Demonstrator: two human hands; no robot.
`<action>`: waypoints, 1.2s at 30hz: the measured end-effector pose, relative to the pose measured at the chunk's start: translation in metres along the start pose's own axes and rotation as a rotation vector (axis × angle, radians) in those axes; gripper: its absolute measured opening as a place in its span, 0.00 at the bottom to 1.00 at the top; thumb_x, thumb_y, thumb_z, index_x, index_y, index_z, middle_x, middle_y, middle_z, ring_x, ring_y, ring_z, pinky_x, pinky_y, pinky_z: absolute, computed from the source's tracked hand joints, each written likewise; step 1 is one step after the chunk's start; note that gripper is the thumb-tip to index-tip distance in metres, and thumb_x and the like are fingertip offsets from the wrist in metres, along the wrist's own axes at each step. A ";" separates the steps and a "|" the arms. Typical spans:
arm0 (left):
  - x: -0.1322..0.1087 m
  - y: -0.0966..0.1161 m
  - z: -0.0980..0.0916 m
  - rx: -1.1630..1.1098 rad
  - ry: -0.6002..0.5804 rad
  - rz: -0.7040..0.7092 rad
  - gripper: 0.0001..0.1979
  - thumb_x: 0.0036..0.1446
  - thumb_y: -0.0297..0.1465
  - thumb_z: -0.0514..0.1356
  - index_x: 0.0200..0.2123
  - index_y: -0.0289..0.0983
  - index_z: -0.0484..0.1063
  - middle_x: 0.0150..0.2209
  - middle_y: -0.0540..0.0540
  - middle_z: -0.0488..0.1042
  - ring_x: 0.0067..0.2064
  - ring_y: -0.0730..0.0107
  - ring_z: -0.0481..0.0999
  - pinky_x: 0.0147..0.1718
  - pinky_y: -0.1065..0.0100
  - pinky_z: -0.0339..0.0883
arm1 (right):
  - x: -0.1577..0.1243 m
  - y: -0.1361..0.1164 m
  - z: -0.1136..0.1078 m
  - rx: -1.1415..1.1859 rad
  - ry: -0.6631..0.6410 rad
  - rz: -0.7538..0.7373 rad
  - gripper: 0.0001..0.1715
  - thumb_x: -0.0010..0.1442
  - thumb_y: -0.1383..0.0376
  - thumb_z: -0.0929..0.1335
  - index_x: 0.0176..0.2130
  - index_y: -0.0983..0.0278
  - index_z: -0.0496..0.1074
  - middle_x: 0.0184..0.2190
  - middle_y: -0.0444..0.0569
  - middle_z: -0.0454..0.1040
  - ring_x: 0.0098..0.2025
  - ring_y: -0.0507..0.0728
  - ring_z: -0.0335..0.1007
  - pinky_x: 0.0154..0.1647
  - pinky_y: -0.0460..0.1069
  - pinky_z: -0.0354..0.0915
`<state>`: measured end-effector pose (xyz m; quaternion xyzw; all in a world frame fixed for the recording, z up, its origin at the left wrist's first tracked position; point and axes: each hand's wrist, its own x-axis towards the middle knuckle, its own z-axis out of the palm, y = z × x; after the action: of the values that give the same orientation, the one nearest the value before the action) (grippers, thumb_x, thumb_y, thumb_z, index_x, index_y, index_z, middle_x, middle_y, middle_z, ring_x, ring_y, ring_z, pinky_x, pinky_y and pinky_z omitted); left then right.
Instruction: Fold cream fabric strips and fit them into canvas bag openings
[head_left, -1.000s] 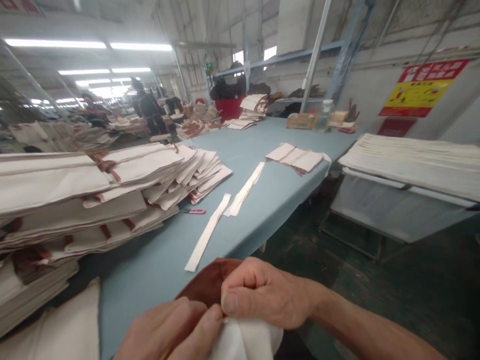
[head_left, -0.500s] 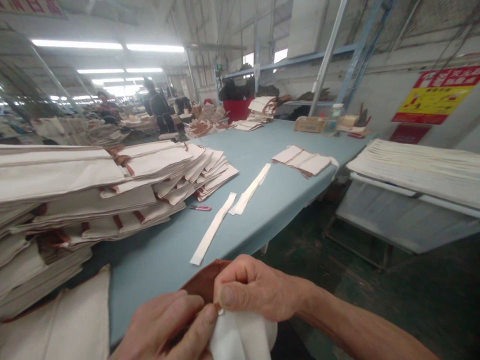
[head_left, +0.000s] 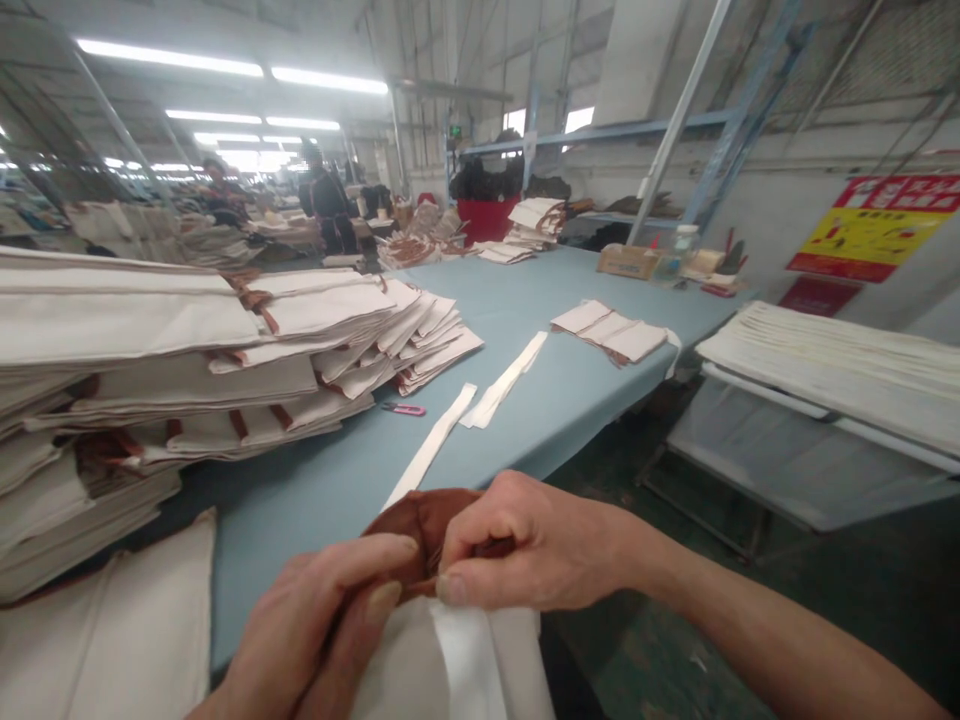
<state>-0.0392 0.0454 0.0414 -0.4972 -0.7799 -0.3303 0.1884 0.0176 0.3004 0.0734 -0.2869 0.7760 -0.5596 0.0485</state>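
Note:
Close to me, at the table's near edge, is a cream fabric bag with brown lining showing at its opening. My left hand grips the rim on the left between thumb and fingers. Just to the right, my right hand pinches the same rim, its thumb pressed on the brown edge. A white strip runs down the bag's front from under the right thumb. Loose white strips lie on the blue table beyond, beside pink-handled thread snips.
Stacked cream pieces with brown trim fill the table's left side. Another flat piece lies toward the right edge. Right of the table stands a bin topped with layered cream fabric. A cardboard box sits farther back; people stand in the background.
My hands have moved slightly apart along the rim and a little up. More brown lining shows, and it covers the near strip's lower end. The view has shifted slightly.

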 end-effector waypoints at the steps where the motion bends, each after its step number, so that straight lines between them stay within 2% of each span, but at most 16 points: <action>1: 0.004 0.001 -0.001 -0.012 -0.023 0.004 0.11 0.77 0.41 0.52 0.50 0.47 0.73 0.37 0.54 0.84 0.35 0.73 0.85 0.38 0.76 0.73 | 0.000 0.000 0.000 -0.039 0.010 -0.004 0.16 0.66 0.62 0.69 0.28 0.66 0.72 0.22 0.39 0.67 0.24 0.47 0.59 0.26 0.43 0.54; 3: 0.012 0.001 -0.003 -0.098 -0.100 0.030 0.10 0.77 0.39 0.53 0.45 0.45 0.73 0.32 0.56 0.82 0.30 0.74 0.81 0.32 0.75 0.69 | 0.000 0.001 0.005 -0.096 0.050 -0.037 0.14 0.64 0.64 0.69 0.26 0.65 0.71 0.21 0.39 0.66 0.24 0.48 0.60 0.26 0.43 0.54; 5: 0.018 0.000 -0.001 -0.251 -0.197 0.025 0.13 0.77 0.37 0.54 0.37 0.44 0.71 0.25 0.57 0.74 0.24 0.76 0.74 0.25 0.74 0.62 | 0.002 0.002 0.015 -0.118 0.118 -0.100 0.13 0.60 0.66 0.68 0.24 0.63 0.67 0.20 0.38 0.63 0.23 0.48 0.58 0.26 0.44 0.54; 6: 0.020 0.000 0.002 -0.340 -0.239 0.002 0.16 0.76 0.37 0.55 0.33 0.43 0.70 0.22 0.58 0.70 0.21 0.76 0.69 0.23 0.73 0.59 | 0.003 0.003 0.021 -0.105 0.154 -0.133 0.13 0.58 0.67 0.67 0.23 0.63 0.64 0.20 0.38 0.62 0.23 0.48 0.57 0.25 0.44 0.53; 8: 0.021 0.002 0.014 -0.489 -0.281 -0.080 0.23 0.75 0.45 0.55 0.26 0.41 0.66 0.20 0.57 0.64 0.20 0.75 0.63 0.20 0.73 0.57 | 0.007 0.005 0.036 0.000 0.229 -0.183 0.13 0.54 0.69 0.66 0.21 0.61 0.60 0.19 0.37 0.58 0.21 0.47 0.53 0.23 0.44 0.52; 11: 0.017 0.010 0.040 -0.604 -0.239 -0.189 0.35 0.71 0.61 0.43 0.23 0.41 0.64 0.21 0.53 0.64 0.21 0.71 0.62 0.20 0.71 0.61 | 0.011 0.011 0.057 0.237 0.318 -0.190 0.15 0.53 0.68 0.65 0.21 0.60 0.56 0.19 0.37 0.57 0.20 0.47 0.50 0.22 0.44 0.50; 13: 0.014 0.014 0.055 -0.628 -0.209 -0.237 0.38 0.70 0.63 0.37 0.23 0.42 0.63 0.22 0.51 0.65 0.23 0.68 0.64 0.21 0.69 0.63 | 0.011 0.016 0.063 0.297 0.342 -0.158 0.16 0.53 0.68 0.65 0.21 0.59 0.54 0.19 0.38 0.56 0.20 0.47 0.50 0.22 0.45 0.50; 16: 0.009 0.010 0.064 -0.671 -0.204 -0.261 0.35 0.70 0.62 0.41 0.23 0.42 0.55 0.19 0.54 0.56 0.21 0.71 0.58 0.19 0.70 0.57 | 0.003 0.021 0.054 0.199 0.286 -0.146 0.18 0.57 0.68 0.68 0.21 0.60 0.57 0.19 0.37 0.57 0.21 0.48 0.53 0.24 0.45 0.52; 19: 0.005 -0.002 0.059 -0.685 -0.216 -0.257 0.31 0.71 0.58 0.49 0.24 0.42 0.50 0.20 0.57 0.48 0.20 0.74 0.50 0.18 0.70 0.48 | -0.008 0.016 0.034 0.069 0.168 -0.165 0.17 0.66 0.64 0.70 0.26 0.62 0.65 0.23 0.39 0.66 0.26 0.49 0.61 0.29 0.44 0.57; 21: 0.002 -0.009 0.054 -0.675 -0.226 -0.255 0.29 0.71 0.55 0.51 0.25 0.42 0.50 0.21 0.57 0.48 0.21 0.74 0.51 0.20 0.70 0.48 | -0.012 0.010 0.023 -0.029 0.126 -0.172 0.17 0.70 0.62 0.69 0.28 0.62 0.67 0.26 0.41 0.69 0.30 0.50 0.65 0.32 0.44 0.60; 23: -0.001 -0.013 0.048 -0.655 -0.236 -0.248 0.27 0.73 0.52 0.49 0.25 0.42 0.53 0.21 0.56 0.53 0.22 0.73 0.55 0.21 0.70 0.53 | -0.014 0.004 0.019 -0.098 0.110 -0.193 0.16 0.70 0.63 0.68 0.29 0.62 0.67 0.28 0.43 0.71 0.32 0.51 0.67 0.35 0.45 0.61; 29: 0.001 -0.006 0.021 -0.558 -0.292 -0.228 0.24 0.75 0.45 0.47 0.31 0.41 0.72 0.28 0.49 0.74 0.29 0.67 0.70 0.29 0.71 0.70 | -0.012 -0.003 0.020 -0.196 0.094 -0.190 0.18 0.73 0.62 0.64 0.30 0.61 0.67 0.27 0.44 0.72 0.32 0.52 0.68 0.38 0.47 0.63; 33: 0.014 0.011 -0.004 -0.417 -0.362 -0.209 0.24 0.78 0.40 0.45 0.38 0.42 0.78 0.32 0.49 0.80 0.33 0.68 0.77 0.36 0.72 0.77 | -0.010 -0.004 0.019 -0.254 0.062 -0.233 0.17 0.74 0.63 0.64 0.31 0.61 0.67 0.29 0.46 0.74 0.33 0.53 0.69 0.39 0.47 0.63; 36: 0.024 0.023 -0.015 -0.329 -0.354 -0.165 0.23 0.78 0.42 0.50 0.36 0.43 0.79 0.30 0.52 0.81 0.30 0.73 0.80 0.34 0.79 0.77 | -0.010 -0.004 0.020 -0.281 0.061 -0.261 0.16 0.75 0.62 0.64 0.33 0.62 0.69 0.29 0.45 0.74 0.33 0.53 0.69 0.38 0.48 0.63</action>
<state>-0.0296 0.0565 0.0745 -0.5059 -0.7745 -0.3747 -0.0619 0.0357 0.2882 0.0672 -0.3721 0.8038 -0.4557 -0.0887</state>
